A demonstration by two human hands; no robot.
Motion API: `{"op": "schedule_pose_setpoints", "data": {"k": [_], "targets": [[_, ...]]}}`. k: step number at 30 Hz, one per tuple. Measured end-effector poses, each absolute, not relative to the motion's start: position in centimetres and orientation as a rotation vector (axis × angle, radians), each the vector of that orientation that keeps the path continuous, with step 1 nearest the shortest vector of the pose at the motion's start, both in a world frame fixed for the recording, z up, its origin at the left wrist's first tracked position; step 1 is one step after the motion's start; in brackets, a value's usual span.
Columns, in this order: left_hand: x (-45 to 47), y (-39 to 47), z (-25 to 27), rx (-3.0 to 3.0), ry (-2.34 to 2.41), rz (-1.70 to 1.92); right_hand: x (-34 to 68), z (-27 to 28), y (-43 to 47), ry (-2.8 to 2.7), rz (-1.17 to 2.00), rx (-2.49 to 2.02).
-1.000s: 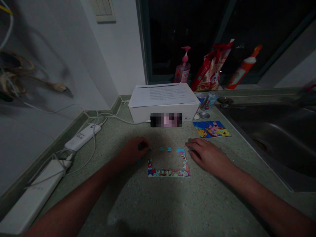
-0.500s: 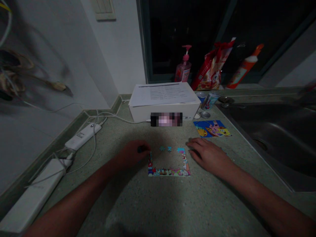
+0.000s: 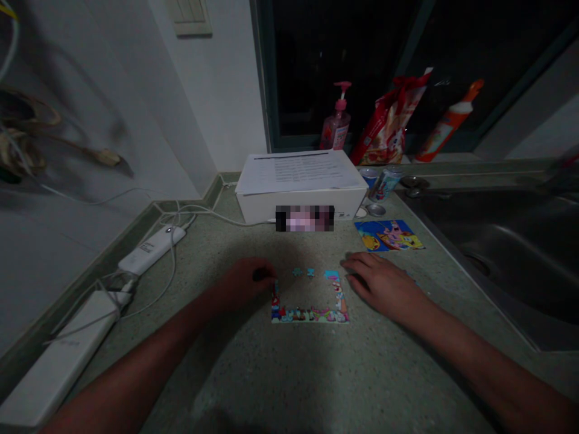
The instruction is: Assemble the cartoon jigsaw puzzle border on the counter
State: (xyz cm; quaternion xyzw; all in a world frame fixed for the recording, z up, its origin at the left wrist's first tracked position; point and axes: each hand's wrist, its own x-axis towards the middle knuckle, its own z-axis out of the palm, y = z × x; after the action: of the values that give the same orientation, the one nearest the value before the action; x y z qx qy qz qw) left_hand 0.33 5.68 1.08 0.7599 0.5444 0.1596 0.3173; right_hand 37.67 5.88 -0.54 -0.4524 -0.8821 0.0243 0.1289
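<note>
A partly joined jigsaw puzzle (image 3: 312, 314) lies on the counter between my hands, with left, bottom and right border strips around bare countertop. At the top end of the left strip, my left hand (image 3: 248, 280) is closed, thumb and fingertips together on a puzzle piece that they mostly cover. Two small loose turquoise pieces, one of them a puzzle piece (image 3: 310, 272), lie along the top side. My right hand (image 3: 382, 283) rests palm down just right of the puzzle, fingers stretched out and holding nothing. Something bluish shows partly behind its back edge.
A cartoon picture card (image 3: 389, 235) lies beyond my right hand, near the metal sink (image 3: 511, 241). Behind the puzzle stands a white box (image 3: 301, 202) with a blurred-out device before it. Cans (image 3: 386, 184) sit beside the box. Power strips (image 3: 63, 352) and cables run along the left.
</note>
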Motion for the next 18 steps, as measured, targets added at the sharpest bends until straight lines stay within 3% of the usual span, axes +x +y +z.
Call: {"op": "schedule_pose_setpoints", "data": {"k": [18], "targets": [[0.74,5.45,1.77,2.087,1.451,0.320,37.63,-0.46,5.97,-2.553,0.100,-1.325]]}}
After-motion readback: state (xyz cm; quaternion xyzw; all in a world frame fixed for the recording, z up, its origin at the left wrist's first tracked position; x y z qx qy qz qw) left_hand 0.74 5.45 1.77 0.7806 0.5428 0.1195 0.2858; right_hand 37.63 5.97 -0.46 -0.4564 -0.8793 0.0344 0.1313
